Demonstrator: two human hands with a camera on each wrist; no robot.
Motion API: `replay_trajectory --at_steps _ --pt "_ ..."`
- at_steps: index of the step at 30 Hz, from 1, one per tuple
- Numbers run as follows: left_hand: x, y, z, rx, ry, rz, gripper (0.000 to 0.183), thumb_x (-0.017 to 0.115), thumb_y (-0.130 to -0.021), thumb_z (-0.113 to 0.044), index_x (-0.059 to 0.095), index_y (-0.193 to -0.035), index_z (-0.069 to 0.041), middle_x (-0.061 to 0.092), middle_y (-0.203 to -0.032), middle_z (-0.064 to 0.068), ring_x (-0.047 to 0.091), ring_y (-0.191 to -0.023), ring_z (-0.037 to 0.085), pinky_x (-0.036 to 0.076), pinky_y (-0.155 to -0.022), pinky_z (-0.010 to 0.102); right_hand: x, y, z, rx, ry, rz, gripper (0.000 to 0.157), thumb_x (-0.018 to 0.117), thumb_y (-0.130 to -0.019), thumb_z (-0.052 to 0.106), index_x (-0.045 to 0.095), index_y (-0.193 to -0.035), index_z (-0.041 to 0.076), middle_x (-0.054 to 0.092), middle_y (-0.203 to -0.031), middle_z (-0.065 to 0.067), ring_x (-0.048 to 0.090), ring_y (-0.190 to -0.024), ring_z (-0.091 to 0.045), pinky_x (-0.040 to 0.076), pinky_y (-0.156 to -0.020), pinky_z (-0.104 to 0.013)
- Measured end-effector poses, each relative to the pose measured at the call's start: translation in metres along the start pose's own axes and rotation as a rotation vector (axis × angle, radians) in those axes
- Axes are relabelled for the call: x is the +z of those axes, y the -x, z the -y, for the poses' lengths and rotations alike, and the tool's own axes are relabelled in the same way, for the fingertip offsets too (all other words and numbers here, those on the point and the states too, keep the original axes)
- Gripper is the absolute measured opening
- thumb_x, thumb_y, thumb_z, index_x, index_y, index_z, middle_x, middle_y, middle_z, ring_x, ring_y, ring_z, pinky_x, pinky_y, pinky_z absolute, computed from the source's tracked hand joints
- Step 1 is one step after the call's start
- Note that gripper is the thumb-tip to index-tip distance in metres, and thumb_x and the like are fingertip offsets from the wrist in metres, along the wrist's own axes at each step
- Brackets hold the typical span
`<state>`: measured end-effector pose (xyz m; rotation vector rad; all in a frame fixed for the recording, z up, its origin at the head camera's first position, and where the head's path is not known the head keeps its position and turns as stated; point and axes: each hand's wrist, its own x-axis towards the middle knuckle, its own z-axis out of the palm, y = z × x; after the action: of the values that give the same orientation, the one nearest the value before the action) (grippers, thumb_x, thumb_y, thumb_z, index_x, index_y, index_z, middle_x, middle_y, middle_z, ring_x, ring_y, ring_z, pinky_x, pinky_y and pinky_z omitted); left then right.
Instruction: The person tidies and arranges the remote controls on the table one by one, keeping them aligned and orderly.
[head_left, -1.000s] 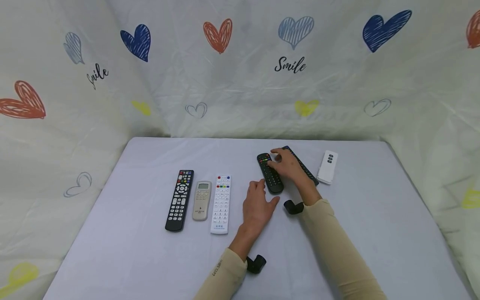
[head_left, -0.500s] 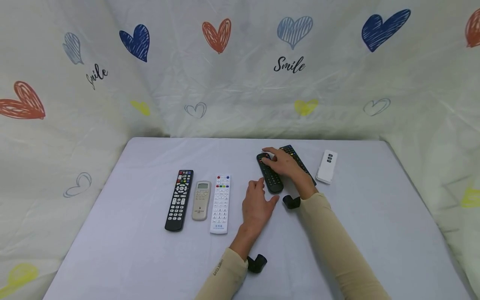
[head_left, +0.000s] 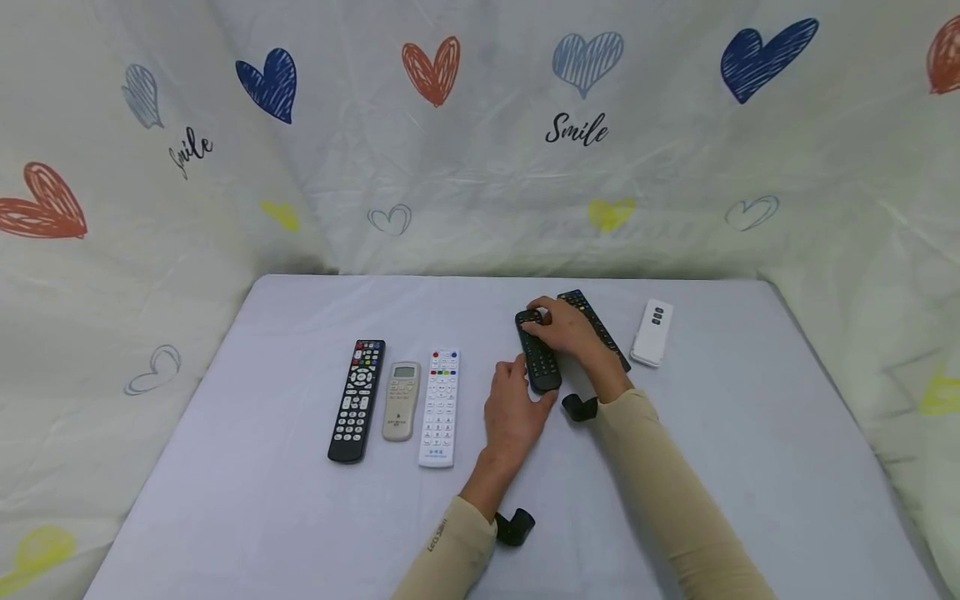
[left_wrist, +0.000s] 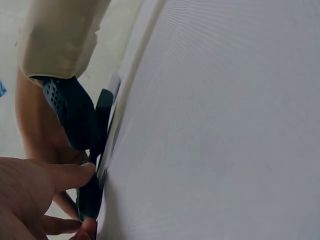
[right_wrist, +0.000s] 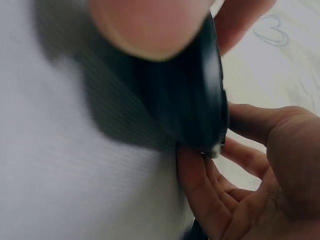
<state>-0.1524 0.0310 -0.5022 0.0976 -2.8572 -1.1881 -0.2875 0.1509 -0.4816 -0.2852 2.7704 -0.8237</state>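
In the head view my right hand [head_left: 567, 327] grips the far end of a black remote control [head_left: 542, 367], thumb and fingers on its two sides. My left hand [head_left: 513, 411] is at its near end, thumb and fingers about the edges. The right wrist view shows the dark remote [right_wrist: 180, 105] tilted off the white cloth, casting a shadow, with the left hand [right_wrist: 295, 165] touching its end. A second black remote [head_left: 596, 329] lies just beyond the right hand, partly hidden by it. A white remote [head_left: 652, 335] lies farther right.
Left of the hands lie a large black remote [head_left: 357, 402], a small beige remote with a display [head_left: 402, 402] and a long white remote [head_left: 440, 410], side by side. The white-covered table [head_left: 240, 500] meets a heart-printed cloth backdrop [head_left: 495, 192] behind.
My right hand has moved left from between the two black remotes and taken hold of the nearer one. That remote has shifted slightly toward my left hand, which has stayed nearly in place.
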Motion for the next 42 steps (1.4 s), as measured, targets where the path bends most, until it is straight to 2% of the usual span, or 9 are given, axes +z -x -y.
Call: replay_trajectory --at_steps 6,12,16,19,22,27,34,42 --pt "-0.002 0.001 -0.001 -0.013 0.022 -0.002 0.076 0.085 -0.088 -0.028 0.051 -0.153 -0.008 0.059 -0.134 0.015 0.063 -0.122 0.026 0.058 -0.098 0.043 0.003 0.003 -0.001 0.012 -0.061 -0.037 0.051 0.066 -0.102 0.035 0.056 -0.145 0.009 0.065 -0.125 -0.024 0.061 -0.105 -0.034 0.051 -0.091 -0.05" --pt "-0.003 0.002 -0.002 -0.007 0.052 0.014 0.076 0.087 -0.086 -0.024 0.052 -0.151 -0.006 0.059 -0.134 0.014 0.063 -0.111 0.023 0.056 -0.095 0.04 0.002 0.011 -0.005 0.047 -0.152 -0.072 0.053 0.067 -0.101 0.035 0.055 -0.145 0.009 0.063 -0.133 -0.027 0.062 -0.116 -0.039 0.051 -0.096 -0.051" --pt "-0.002 0.002 0.0 0.006 0.073 0.022 0.077 0.088 -0.084 -0.02 0.052 -0.151 -0.005 0.059 -0.133 0.014 0.062 -0.109 0.021 0.056 -0.094 0.038 0.003 0.014 -0.01 0.046 -0.232 -0.096 0.051 0.069 -0.1 0.033 0.056 -0.143 0.008 0.066 -0.127 -0.027 0.064 -0.106 -0.036 0.053 -0.083 -0.042" --pt "-0.002 0.004 0.001 0.014 0.101 0.036 0.078 0.088 -0.084 -0.017 0.051 -0.151 -0.005 0.058 -0.133 0.014 0.063 -0.111 0.021 0.056 -0.096 0.038 0.005 0.016 -0.013 0.049 -0.275 -0.111 0.05 0.071 -0.099 0.031 0.057 -0.142 0.008 0.068 -0.12 -0.026 0.064 -0.094 -0.03 0.051 -0.071 -0.032" --pt "-0.002 0.005 0.004 0.017 0.132 0.049 0.079 0.088 -0.083 -0.015 0.051 -0.152 -0.005 0.058 -0.133 0.014 0.063 -0.115 0.022 0.056 -0.098 0.039 0.007 0.018 -0.015 0.037 -0.292 -0.118 0.049 0.071 -0.1 0.029 0.056 -0.141 0.007 0.069 -0.114 -0.025 0.063 -0.085 -0.026 0.048 -0.065 -0.027" --pt "-0.004 0.007 0.006 0.01 0.162 0.048 0.079 0.089 -0.082 -0.014 0.051 -0.151 -0.004 0.058 -0.132 0.013 0.063 -0.117 0.024 0.055 -0.099 0.041 0.009 0.021 -0.015 -0.015 -0.316 -0.125 0.047 0.068 -0.102 0.024 0.054 -0.143 0.005 0.069 -0.113 -0.027 0.062 -0.083 -0.024 0.047 -0.065 -0.028" --pt "-0.006 0.008 0.009 0.011 0.187 0.064 0.079 0.087 -0.083 -0.011 0.05 -0.152 -0.004 0.056 -0.135 0.014 0.062 -0.12 0.025 0.054 -0.103 0.042 0.015 0.027 -0.014 0.004 -0.376 -0.169 0.046 0.068 -0.101 0.02 0.055 -0.143 0.006 0.07 -0.113 -0.026 0.06 -0.087 -0.026 0.047 -0.069 -0.028" --pt "-0.009 0.008 0.01 0.034 0.197 0.071 0.078 0.085 -0.084 -0.01 0.049 -0.153 -0.004 0.055 -0.135 0.015 0.062 -0.118 0.024 0.054 -0.103 0.041 0.016 0.027 -0.014 -0.011 -0.398 -0.188 0.045 0.067 -0.102 0.022 0.055 -0.143 0.008 0.071 -0.11 -0.024 0.06 -0.089 -0.026 0.047 -0.07 -0.029"
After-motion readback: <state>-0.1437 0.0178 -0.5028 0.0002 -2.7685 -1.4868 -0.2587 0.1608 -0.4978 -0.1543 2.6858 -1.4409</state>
